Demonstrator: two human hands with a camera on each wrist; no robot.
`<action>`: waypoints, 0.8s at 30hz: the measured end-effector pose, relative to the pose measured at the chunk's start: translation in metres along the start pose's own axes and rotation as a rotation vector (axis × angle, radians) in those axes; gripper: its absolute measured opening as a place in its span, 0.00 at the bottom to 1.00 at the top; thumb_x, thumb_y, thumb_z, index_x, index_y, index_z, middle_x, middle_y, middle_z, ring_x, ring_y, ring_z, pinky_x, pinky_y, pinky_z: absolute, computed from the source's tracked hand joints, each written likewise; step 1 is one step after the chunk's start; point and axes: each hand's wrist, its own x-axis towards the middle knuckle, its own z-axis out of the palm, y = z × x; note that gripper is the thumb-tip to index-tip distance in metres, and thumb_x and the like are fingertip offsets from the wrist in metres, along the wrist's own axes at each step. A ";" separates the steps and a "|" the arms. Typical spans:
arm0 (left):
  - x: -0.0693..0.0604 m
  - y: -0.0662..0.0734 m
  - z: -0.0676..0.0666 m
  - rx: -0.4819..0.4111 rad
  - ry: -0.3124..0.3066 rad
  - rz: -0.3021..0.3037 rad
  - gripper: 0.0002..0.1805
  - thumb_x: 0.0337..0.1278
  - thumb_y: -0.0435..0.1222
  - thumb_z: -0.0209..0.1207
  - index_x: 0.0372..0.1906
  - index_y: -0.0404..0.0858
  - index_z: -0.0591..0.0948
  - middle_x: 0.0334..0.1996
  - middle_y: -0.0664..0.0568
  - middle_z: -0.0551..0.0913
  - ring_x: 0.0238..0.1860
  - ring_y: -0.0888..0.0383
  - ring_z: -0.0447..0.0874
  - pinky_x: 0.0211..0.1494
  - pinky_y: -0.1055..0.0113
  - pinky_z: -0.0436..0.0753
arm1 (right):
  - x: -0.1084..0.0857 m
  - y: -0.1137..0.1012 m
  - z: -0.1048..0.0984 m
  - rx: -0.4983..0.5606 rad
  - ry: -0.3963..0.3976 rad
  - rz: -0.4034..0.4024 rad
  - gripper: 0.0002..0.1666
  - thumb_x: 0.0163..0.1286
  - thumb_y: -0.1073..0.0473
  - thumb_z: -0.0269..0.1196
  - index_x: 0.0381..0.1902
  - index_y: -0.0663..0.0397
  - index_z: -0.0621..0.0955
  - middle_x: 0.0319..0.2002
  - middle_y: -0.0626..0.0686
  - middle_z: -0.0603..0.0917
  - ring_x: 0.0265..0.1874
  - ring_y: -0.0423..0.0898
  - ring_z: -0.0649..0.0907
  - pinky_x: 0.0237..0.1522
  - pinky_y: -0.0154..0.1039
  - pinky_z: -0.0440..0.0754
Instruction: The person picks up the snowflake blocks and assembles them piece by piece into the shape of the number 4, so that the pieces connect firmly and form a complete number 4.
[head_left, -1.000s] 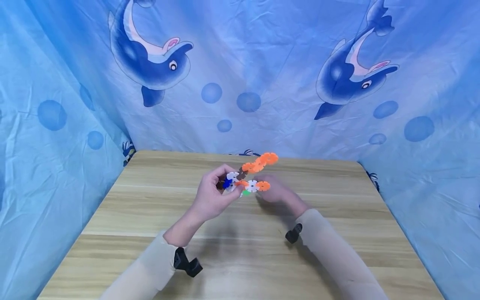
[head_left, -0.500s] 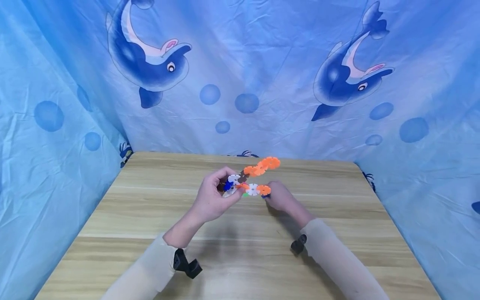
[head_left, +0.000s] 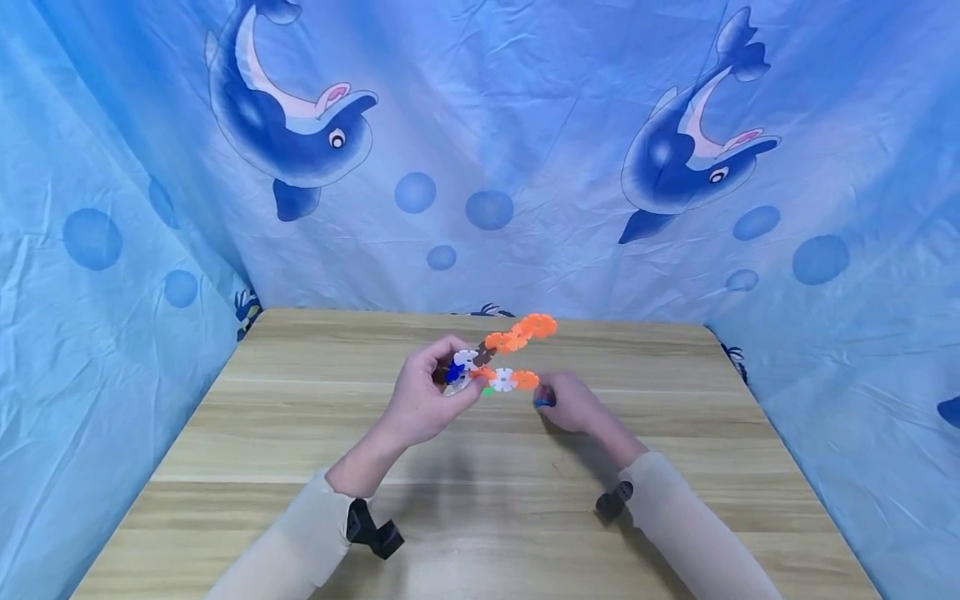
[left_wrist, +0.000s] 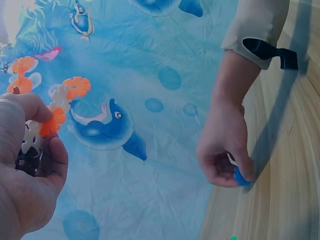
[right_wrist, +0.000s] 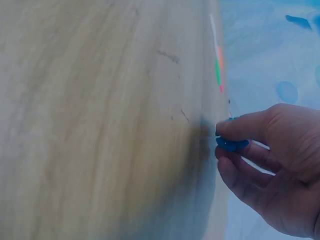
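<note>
My left hand point(head_left: 422, 392) holds a build of interlocking snowflake discs above the table, thumb on an orange disc point(left_wrist: 56, 121). Two arms of the build reach right: a longer one ending in orange discs point(head_left: 537, 325), and a shorter one with a white disc point(head_left: 502, 380) and an orange tip. Brown and dark blue discs sit near the palm, partly hidden by the fingers. Low over the table, just right of the build, my right hand point(head_left: 577, 404) pinches a blue snowflake disc point(right_wrist: 232, 145) between thumb and fingers. Its fingers cover part of that disc.
A green piece point(head_left: 488, 391) shows behind the build, mostly hidden. In the right wrist view, green and reddish pieces point(right_wrist: 218, 72) lie at the far side of the wooden table point(head_left: 300, 467). Blue dolphin-print cloth point(head_left: 525, 125) hangs behind and at both sides.
My right hand has drawn back from behind the short orange tip, moving right and toward me, and blue now shows in its fingers. The left hand stays nearly still with the build.
</note>
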 end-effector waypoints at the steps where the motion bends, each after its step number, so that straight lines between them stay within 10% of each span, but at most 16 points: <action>1: 0.000 0.000 0.000 0.002 0.001 -0.002 0.10 0.59 0.26 0.69 0.44 0.35 0.83 0.34 0.46 0.83 0.29 0.61 0.75 0.30 0.70 0.78 | -0.002 0.000 -0.002 0.013 0.019 -0.004 0.05 0.68 0.66 0.70 0.36 0.51 0.84 0.31 0.44 0.84 0.32 0.40 0.80 0.37 0.37 0.82; 9: 0.002 -0.004 -0.003 0.040 0.023 -0.015 0.10 0.59 0.26 0.70 0.43 0.36 0.83 0.32 0.49 0.82 0.26 0.58 0.72 0.27 0.71 0.74 | -0.018 -0.023 -0.041 0.103 0.286 -0.143 0.06 0.71 0.67 0.69 0.42 0.53 0.90 0.39 0.49 0.91 0.39 0.45 0.88 0.38 0.40 0.91; 18: 0.003 -0.003 -0.001 0.039 0.064 -0.029 0.09 0.61 0.27 0.69 0.44 0.36 0.83 0.32 0.49 0.80 0.26 0.60 0.71 0.28 0.72 0.72 | -0.043 -0.058 -0.074 0.162 0.732 -0.515 0.16 0.59 0.76 0.75 0.39 0.52 0.93 0.38 0.52 0.93 0.36 0.49 0.91 0.45 0.27 0.89; 24: 0.003 -0.004 0.000 0.035 0.076 -0.038 0.09 0.61 0.27 0.69 0.44 0.36 0.83 0.33 0.50 0.80 0.27 0.60 0.72 0.28 0.72 0.73 | -0.055 -0.077 -0.080 0.196 0.840 -0.706 0.16 0.55 0.77 0.76 0.39 0.56 0.94 0.37 0.55 0.93 0.36 0.51 0.90 0.50 0.25 0.86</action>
